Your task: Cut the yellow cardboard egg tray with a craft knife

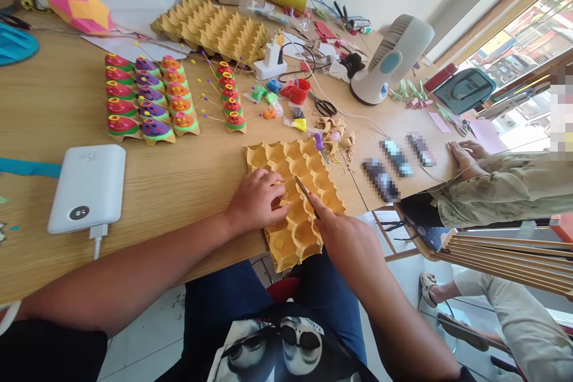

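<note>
A yellow-brown cardboard egg tray (280,245) lies at the table's front edge, its near end jutting over my lap. My left hand (257,200) grips the tray's left part, fingers curled down into the cups. In my right hand (347,236) is a small knife (305,190), its thin blade pointing away from me and lying over the tray's middle. The forefinger stretches along the knife; the handle is mostly hidden by the hand. Cut cardboard scraps (340,134) lie just beyond the tray's far right corner.
Rows of painted egg-cup pieces (152,104) stand at the back left, near another egg tray (215,27). A white power bank (89,188) lies left. Scissors (323,106), a red cup (299,92) and a fan (391,59) stand behind. Another person's hands (465,155) rest right.
</note>
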`<action>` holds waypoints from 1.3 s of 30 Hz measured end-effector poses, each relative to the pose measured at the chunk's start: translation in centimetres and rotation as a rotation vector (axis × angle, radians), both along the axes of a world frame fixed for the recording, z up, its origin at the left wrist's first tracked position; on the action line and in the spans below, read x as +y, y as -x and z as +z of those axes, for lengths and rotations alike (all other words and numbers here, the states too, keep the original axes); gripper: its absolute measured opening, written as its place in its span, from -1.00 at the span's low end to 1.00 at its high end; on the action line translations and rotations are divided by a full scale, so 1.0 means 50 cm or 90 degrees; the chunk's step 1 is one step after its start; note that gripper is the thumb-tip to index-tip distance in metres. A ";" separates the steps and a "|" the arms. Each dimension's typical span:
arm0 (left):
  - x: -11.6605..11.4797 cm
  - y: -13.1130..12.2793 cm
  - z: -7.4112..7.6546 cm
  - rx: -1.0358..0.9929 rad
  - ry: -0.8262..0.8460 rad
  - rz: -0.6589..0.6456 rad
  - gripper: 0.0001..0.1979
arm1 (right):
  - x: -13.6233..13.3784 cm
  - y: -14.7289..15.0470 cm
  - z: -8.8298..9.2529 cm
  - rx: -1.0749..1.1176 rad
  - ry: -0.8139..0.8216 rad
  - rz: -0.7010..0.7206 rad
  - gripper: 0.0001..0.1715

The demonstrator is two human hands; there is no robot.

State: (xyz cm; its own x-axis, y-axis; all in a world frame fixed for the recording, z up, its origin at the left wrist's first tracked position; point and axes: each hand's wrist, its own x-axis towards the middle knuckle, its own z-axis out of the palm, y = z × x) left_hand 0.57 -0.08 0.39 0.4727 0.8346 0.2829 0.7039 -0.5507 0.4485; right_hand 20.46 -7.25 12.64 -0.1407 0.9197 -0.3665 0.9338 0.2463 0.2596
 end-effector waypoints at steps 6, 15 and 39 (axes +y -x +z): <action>-0.002 -0.001 0.001 0.003 -0.004 0.006 -0.73 | -0.002 -0.010 0.005 0.000 -0.002 0.003 -0.28; -0.001 0.000 0.003 0.008 -0.011 0.006 -0.72 | 0.011 0.001 -0.005 0.026 0.018 -0.031 -0.28; -0.002 0.000 -0.002 -0.008 -0.015 0.012 -0.74 | -0.010 -0.017 -0.026 0.145 -0.055 -0.057 -0.33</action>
